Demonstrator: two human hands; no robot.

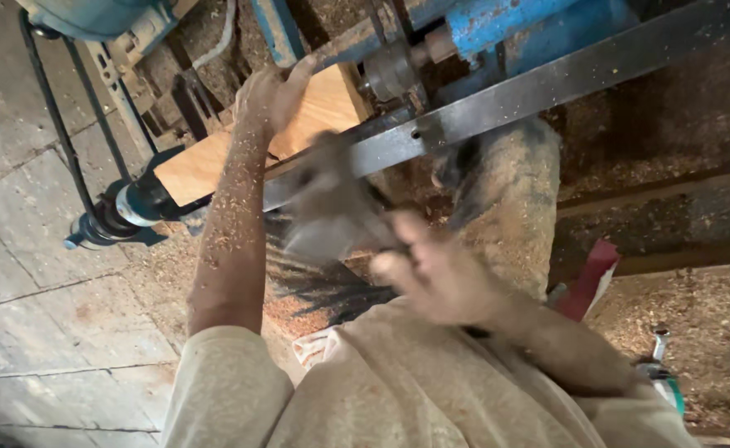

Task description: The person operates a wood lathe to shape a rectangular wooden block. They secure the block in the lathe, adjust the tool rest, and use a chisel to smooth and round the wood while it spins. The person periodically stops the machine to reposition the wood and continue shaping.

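The left hand (272,95) lies flat, fingers spread narrow, on the far end of a pale wooden block (253,141) mounted in a lathe. The block's long axis runs from near left to far right, its near-left end meeting the dark spindle (124,211). The right hand (435,270) is blurred; it seems closed around a grey tool (327,207), though the grip cannot be told for sure. A steel rail (531,91) crosses just beside the block. Sawdust (697,319) covers the floor at right.
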